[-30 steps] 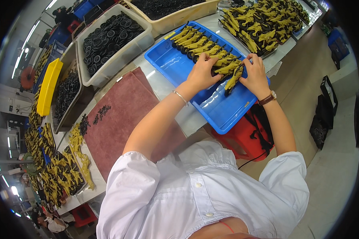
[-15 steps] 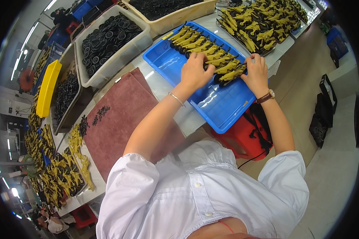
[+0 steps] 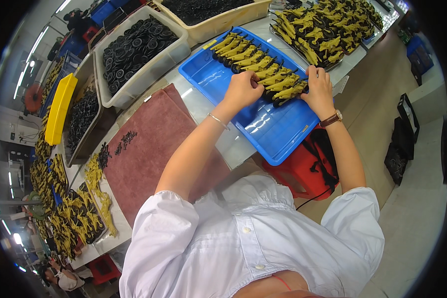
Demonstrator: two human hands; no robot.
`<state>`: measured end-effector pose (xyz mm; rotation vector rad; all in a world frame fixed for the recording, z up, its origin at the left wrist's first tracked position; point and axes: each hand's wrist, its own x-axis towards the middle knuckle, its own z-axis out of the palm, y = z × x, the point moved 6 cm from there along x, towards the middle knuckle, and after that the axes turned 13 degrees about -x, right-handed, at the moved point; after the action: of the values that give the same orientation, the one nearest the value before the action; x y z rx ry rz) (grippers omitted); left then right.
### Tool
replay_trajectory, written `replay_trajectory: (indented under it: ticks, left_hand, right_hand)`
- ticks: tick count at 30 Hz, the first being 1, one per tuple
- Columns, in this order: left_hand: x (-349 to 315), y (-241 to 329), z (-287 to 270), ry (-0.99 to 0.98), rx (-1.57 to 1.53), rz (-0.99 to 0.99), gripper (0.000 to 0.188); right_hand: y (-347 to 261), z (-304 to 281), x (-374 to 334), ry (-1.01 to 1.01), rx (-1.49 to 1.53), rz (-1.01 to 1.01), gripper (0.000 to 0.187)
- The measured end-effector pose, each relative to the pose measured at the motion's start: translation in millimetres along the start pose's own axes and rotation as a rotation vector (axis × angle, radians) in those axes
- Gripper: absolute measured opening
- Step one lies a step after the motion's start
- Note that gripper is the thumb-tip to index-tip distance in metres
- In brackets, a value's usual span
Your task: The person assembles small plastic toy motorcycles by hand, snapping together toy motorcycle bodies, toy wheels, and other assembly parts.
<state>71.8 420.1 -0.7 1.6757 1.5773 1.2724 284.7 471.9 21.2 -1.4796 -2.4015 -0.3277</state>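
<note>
A blue plastic tray (image 3: 269, 130) holds a slanting row of yellow-and-black toy motorbikes (image 3: 258, 64), packed side by side with black wheels toward its left side. My left hand (image 3: 243, 90) is at the wheel side of the row, thumb and forefinger closed around the wheel ends of the nearer motorbikes; the fingertips are partly hidden. At the opposite ends, by the tray's right wall, my right hand (image 3: 320, 92) has its bent fingers and thumb closed against the motorbikes. Between the two hands lie the last few motorbikes of the row.
Farther right, a tray heaped with similar motorbikes (image 3: 328, 32) stands on the table. A pale bin of black wheels (image 3: 134, 47) is at the left, beside a reddish-brown cloth (image 3: 156, 144) with small black parts. A red stool (image 3: 303, 174) is under the tray's near end.
My left hand has drawn back slightly left and down from the row, its thumb and forefinger closer together. My right hand stays nearly in place at the right ends.
</note>
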Motion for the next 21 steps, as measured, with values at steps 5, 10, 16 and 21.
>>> replay_trajectory:
  ticks: [5,10,16,21]
  left_hand:
    - [-13,12,-16,0.010,0.046,0.043,0.029]
    - [-43,39,-50,-0.048,-0.046,-0.030,0.023]
    - [-101,49,-106,0.038,-0.075,0.105,0.019]
    - [-165,47,-155,0.223,0.024,0.053,0.019]
  right_hand:
    - [6,-2,4,-0.073,0.131,-0.028,0.071]
    - [5,-19,-3,-0.060,0.218,-0.071,0.078]
    - [-20,-33,-13,-0.034,0.194,-0.109,0.081]
    - [-48,-37,-11,-0.017,0.047,-0.172,0.081]
